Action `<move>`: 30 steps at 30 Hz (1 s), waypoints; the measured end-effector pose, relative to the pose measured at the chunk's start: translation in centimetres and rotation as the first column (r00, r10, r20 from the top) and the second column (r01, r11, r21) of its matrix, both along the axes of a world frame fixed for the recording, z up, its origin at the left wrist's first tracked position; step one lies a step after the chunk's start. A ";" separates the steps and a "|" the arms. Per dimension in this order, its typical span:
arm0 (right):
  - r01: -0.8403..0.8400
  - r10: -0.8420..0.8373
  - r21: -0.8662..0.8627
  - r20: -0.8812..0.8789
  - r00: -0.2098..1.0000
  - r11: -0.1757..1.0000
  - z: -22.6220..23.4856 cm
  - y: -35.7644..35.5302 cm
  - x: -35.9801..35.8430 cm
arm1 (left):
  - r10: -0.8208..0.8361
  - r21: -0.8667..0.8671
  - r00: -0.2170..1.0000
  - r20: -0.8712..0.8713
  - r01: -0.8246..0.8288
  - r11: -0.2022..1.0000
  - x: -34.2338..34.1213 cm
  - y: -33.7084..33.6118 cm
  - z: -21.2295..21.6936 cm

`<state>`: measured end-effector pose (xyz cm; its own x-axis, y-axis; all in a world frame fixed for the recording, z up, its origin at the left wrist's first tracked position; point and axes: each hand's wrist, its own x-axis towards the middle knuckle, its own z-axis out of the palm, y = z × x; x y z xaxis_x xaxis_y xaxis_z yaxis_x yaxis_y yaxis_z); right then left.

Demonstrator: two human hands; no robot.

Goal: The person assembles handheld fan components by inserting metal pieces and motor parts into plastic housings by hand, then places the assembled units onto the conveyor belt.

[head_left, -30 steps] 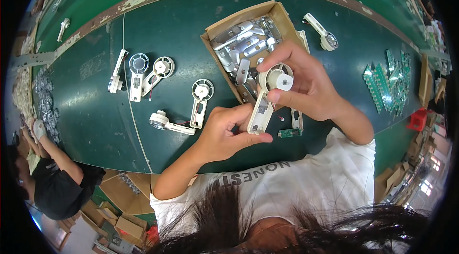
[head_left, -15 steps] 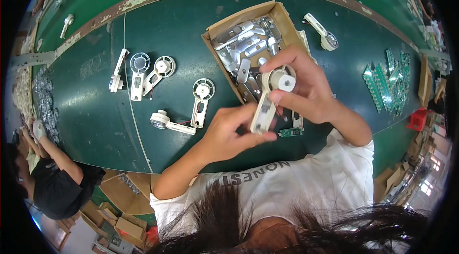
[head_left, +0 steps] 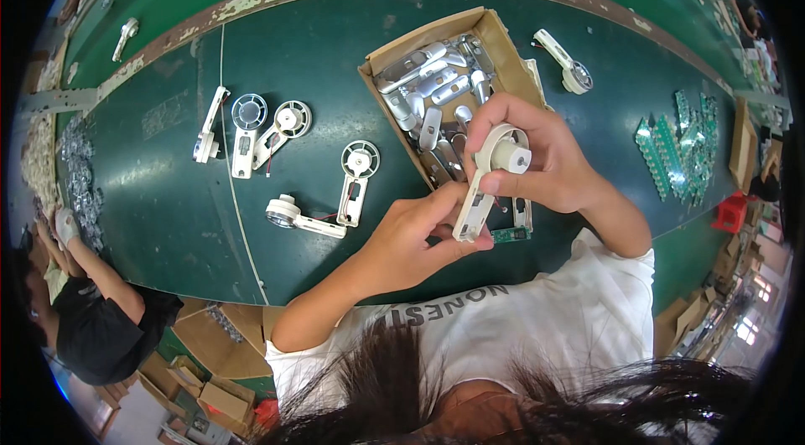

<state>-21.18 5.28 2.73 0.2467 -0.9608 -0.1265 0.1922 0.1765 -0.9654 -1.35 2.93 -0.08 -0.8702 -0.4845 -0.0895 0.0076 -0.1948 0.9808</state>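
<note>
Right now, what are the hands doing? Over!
Left hand holding white part by its handle end. Right hand on its round head. Cardboard box just beyond right hand.

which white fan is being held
The white fan with its round head in the right hand, handle in the left hand; other fans lie untouched.

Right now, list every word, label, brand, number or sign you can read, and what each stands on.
White shirt: dark lettering across the chest; I won't copy out the wording.
Green table: faint pale marks at left, unreadable.
Green circuit boards: any markings too small to read.
Held white fan part: no readable text.
</note>
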 end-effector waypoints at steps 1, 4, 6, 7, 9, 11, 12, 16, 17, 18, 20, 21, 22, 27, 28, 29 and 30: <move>0.001 -0.001 -0.007 -0.006 1.000 1.000 0.1 -0.1 0.0 | 0.013 -0.064 1.000 0.006 -0.013 0.998 -0.1 0.0 0.3; 0.086 -0.092 0.058 0.110 0.990 0.995 0.6 -0.1 0.2 | 0.028 -0.240 1.000 -0.011 -0.030 0.970 0.2 -0.7 0.2; 0.060 -0.069 0.112 0.077 0.995 0.992 0.6 -0.2 -0.1 | 0.023 -0.302 1.000 0.001 -0.021 0.953 0.2 -1.1 0.7; 0.035 -0.044 0.166 0.047 0.998 0.986 0.8 -0.3 -0.2 | 0.002 -0.194 1.000 -0.018 -0.005 0.981 0.2 -1.0 0.7; -0.035 0.031 0.121 0.033 0.999 0.992 1.0 -0.2 -0.4 | -0.044 -0.038 0.998 -0.037 0.042 0.998 0.3 -1.1 0.6; -0.084 0.087 0.114 -0.022 0.996 0.990 1.3 -0.2 -0.4 | -0.076 -0.046 0.997 -0.025 0.075 0.996 0.2 -1.0 0.9; -0.127 0.133 0.123 -0.046 0.990 0.984 1.3 -0.5 -0.4 | -0.041 -0.078 0.999 -0.022 0.039 0.996 -0.1 -0.7 1.0; 0.257 -0.331 -0.255 -0.313 0.890 0.932 2.4 -7.4 -3.0 | 0.075 -0.034 0.993 0.086 -0.072 0.997 0.4 -0.8 0.5; 0.223 -0.321 -0.276 -0.389 0.864 0.935 2.0 -10.8 -6.4 | 0.124 -0.046 0.990 0.072 -0.121 0.992 0.5 -0.5 0.7; 0.311 -0.350 -0.161 -0.377 0.858 0.937 1.1 -14.6 -9.4 | 0.177 -0.051 0.982 0.062 -0.174 0.983 0.6 -0.4 0.6; 0.461 -0.495 -0.182 -0.370 0.787 0.869 -3.0 -21.7 -16.0 | 0.218 -0.079 0.972 0.081 -0.212 0.974 0.5 -0.3 -0.1; 0.521 -0.559 -0.215 -0.427 0.710 0.826 -4.9 -24.9 -18.5 | 0.239 -0.128 0.967 0.084 -0.227 0.965 0.5 -0.5 -0.3; 0.571 -0.644 -0.335 -0.565 0.515 0.750 -7.8 -27.6 -23.4 | 0.222 -0.176 0.971 0.093 -0.203 0.963 0.0 -0.7 -0.1; 0.441 -0.737 -0.815 -0.551 -0.392 0.375 -9.8 -32.3 -19.4 | 0.303 -0.420 0.941 0.151 -0.216 0.882 0.2 -1.0 0.5; 0.359 -0.740 -0.799 -0.591 -0.320 0.483 -9.3 -32.3 -16.5 | 0.310 -0.444 0.937 0.159 -0.213 0.871 0.4 -1.0 0.3; 0.257 -0.736 -0.774 -0.632 -0.245 0.579 -8.0 -32.0 -12.3 | 0.330 -0.503 0.933 0.140 -0.220 0.836 0.6 -0.8 0.3; 0.133 -0.700 -0.700 -0.712 -0.055 0.702 -6.7 -30.8 -9.1 | 0.351 -0.560 0.929 0.118 -0.230 0.796 0.6 -0.6 0.2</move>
